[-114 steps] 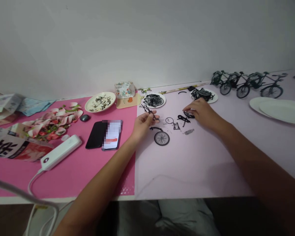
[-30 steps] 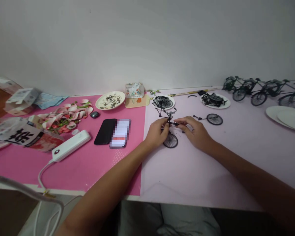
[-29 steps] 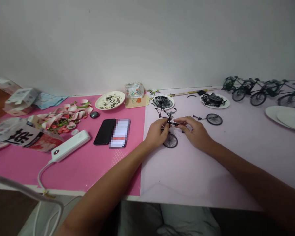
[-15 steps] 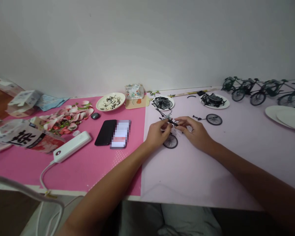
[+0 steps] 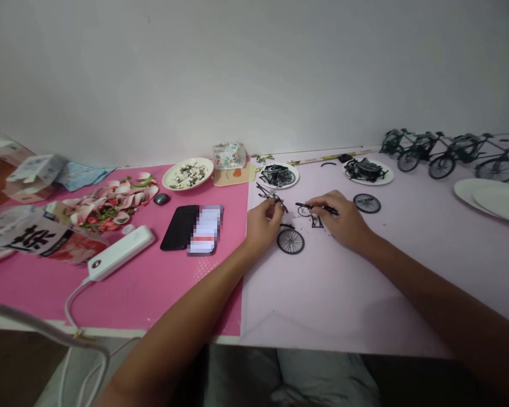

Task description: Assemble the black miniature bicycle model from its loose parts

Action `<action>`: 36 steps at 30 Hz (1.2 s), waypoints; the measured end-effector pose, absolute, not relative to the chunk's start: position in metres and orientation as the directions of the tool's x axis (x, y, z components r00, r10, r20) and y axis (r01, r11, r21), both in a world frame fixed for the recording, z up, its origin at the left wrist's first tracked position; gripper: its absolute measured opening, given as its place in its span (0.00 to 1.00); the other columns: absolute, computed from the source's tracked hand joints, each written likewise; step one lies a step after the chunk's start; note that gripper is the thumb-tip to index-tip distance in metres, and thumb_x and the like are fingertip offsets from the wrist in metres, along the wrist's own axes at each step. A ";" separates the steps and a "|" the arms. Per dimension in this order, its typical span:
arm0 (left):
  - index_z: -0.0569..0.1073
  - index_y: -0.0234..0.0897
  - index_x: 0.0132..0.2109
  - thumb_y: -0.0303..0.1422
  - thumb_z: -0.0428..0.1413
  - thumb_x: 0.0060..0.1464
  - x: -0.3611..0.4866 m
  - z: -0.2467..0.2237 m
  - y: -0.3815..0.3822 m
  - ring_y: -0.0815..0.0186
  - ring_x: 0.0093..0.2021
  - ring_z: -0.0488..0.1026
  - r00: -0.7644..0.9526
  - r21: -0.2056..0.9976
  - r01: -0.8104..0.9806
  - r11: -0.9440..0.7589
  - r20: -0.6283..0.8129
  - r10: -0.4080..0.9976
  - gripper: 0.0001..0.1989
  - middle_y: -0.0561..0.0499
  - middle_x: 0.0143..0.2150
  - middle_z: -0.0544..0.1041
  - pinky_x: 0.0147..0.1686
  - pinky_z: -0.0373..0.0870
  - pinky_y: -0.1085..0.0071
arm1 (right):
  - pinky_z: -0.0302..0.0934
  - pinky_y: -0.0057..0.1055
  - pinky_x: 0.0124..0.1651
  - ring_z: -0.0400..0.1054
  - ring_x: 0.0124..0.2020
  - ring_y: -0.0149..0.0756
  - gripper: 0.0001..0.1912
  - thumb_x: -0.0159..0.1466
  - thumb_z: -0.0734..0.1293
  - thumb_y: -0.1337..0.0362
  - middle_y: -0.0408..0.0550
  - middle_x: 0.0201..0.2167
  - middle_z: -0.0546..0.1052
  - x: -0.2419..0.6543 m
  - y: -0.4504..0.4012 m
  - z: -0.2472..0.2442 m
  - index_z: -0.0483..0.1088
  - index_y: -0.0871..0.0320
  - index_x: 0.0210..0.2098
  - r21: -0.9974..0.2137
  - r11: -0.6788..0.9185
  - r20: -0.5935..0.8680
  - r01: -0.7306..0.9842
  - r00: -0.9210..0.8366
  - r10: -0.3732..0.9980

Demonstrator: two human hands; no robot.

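Observation:
My left hand (image 5: pixel 263 223) pinches a dark model bicycle part (image 5: pixel 263 191), whose thin rods stick up past the fingertips. To its right, my right hand (image 5: pixel 337 217) grips a thin black piece (image 5: pixel 303 204) that points left. The two hands are apart. A spoked black wheel (image 5: pixel 290 241) lies on the pale surface just below my left fingers. Beneath my right fingers is a small black frame-like piece (image 5: pixel 317 222). Another wheel (image 5: pixel 367 203) lies beyond my right hand.
Plates of black parts (image 5: pixel 279 175) (image 5: pixel 367 170) stand near the wall. Model bicycles (image 5: pixel 443 152) and white plates (image 5: pixel 503 200) are at right. On the pink side are phones (image 5: pixel 180 228), a power bank (image 5: pixel 121 252), petals (image 5: pixel 110 203) and a bowl (image 5: pixel 189 173).
My hands have moved apart, the right one going right with a black piece. The small part beside the far wheel no longer shows there. The view has shifted slightly.

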State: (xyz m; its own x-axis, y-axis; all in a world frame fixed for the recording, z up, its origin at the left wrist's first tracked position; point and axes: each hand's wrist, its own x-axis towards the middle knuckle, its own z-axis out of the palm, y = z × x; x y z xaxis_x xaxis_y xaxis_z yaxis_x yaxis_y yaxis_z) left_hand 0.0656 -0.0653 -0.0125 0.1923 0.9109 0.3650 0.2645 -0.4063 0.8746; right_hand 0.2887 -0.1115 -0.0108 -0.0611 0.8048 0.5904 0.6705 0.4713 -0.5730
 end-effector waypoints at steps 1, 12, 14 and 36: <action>0.81 0.35 0.44 0.32 0.56 0.68 0.065 -0.013 -0.065 0.64 0.35 0.83 0.196 0.873 0.273 -0.405 0.361 0.911 0.09 0.47 0.35 0.85 0.37 0.76 0.72 | 0.70 0.48 0.53 0.74 0.48 0.49 0.10 0.72 0.68 0.61 0.51 0.41 0.82 0.295 -0.108 -0.011 0.82 0.50 0.48 -0.545 0.454 0.600 0.705 -0.052 0.799; 0.80 0.35 0.43 0.32 0.55 0.68 0.064 -0.017 -0.059 0.64 0.36 0.83 0.232 0.878 0.279 -0.390 0.332 0.914 0.09 0.48 0.36 0.85 0.38 0.75 0.72 | 0.63 0.60 0.59 0.67 0.52 0.55 0.11 0.71 0.69 0.58 0.53 0.44 0.83 0.326 -0.088 -0.035 0.85 0.49 0.45 -0.372 0.347 0.584 0.861 -0.074 0.808; 0.80 0.35 0.43 0.32 0.56 0.67 0.065 -0.017 -0.057 0.64 0.36 0.82 0.236 0.879 0.280 -0.386 0.326 0.915 0.08 0.47 0.36 0.85 0.38 0.75 0.72 | 0.64 0.60 0.58 0.66 0.51 0.56 0.10 0.70 0.70 0.56 0.53 0.43 0.83 0.311 -0.094 -0.030 0.85 0.49 0.43 -0.376 0.400 0.631 0.836 -0.086 0.771; 0.78 0.33 0.41 0.38 0.59 0.65 0.067 -0.020 -0.052 0.64 0.38 0.82 0.261 0.947 0.023 -0.321 0.304 0.916 0.11 0.43 0.41 0.85 0.42 0.76 0.69 | 0.67 0.53 0.50 0.69 0.44 0.52 0.07 0.70 0.71 0.58 0.50 0.35 0.84 0.259 -0.114 -0.020 0.83 0.49 0.40 -0.467 0.485 0.677 0.739 -0.054 0.734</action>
